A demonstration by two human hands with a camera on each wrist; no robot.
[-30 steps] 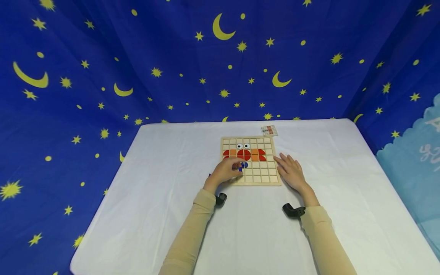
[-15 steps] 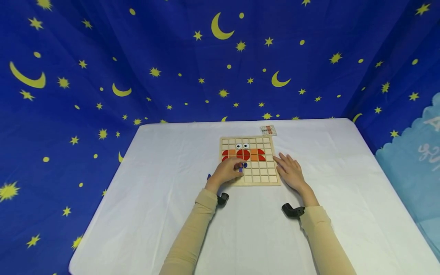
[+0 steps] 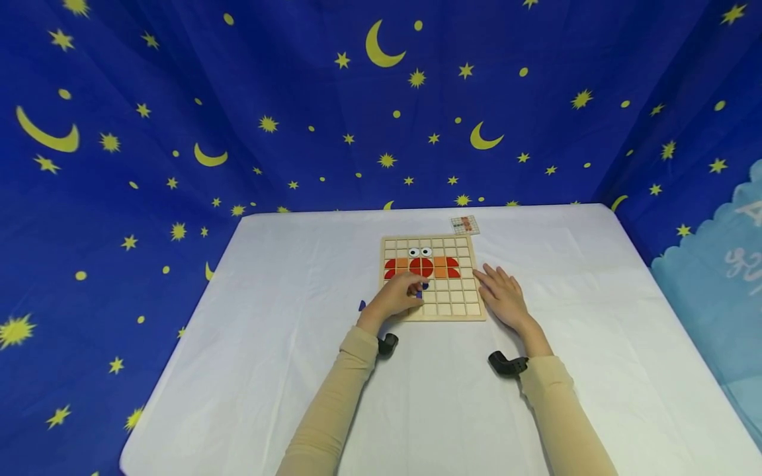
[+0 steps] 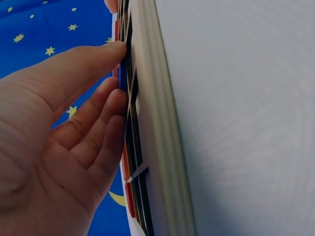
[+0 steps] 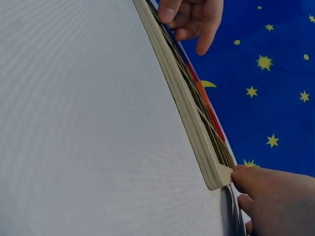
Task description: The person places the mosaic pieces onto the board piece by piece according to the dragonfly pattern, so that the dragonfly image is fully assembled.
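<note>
In the head view, a wooden grid board [image 3: 445, 311] lies on the white table, bearing red, orange and eye-patterned pieces in a crab-like figure. My left hand [image 3: 394, 295] is over the board's lower left part, thumb and fingers curled about a small blue piece [image 3: 419, 295] set at the grid. Another dark blue piece [image 3: 425, 286] shows by the index fingertip. In the left wrist view, blue piece edges [image 4: 123, 78] show between thumb and fingertips; their exact shape is hidden. My right hand [image 3: 503, 297] lies with fingers extended, fingertips touching the board's right edge.
A small printed card [image 3: 465, 225] with a grid picture lies behind the board. One loose blue piece [image 3: 362, 305] is on the table left of my left wrist. A blue curtain [image 3: 333, 99] with yellow stars and moons stands behind the table.
My left hand has shifted slightly right over the blue pieces, covering more of them. The right hand stays at the board's edge.
</note>
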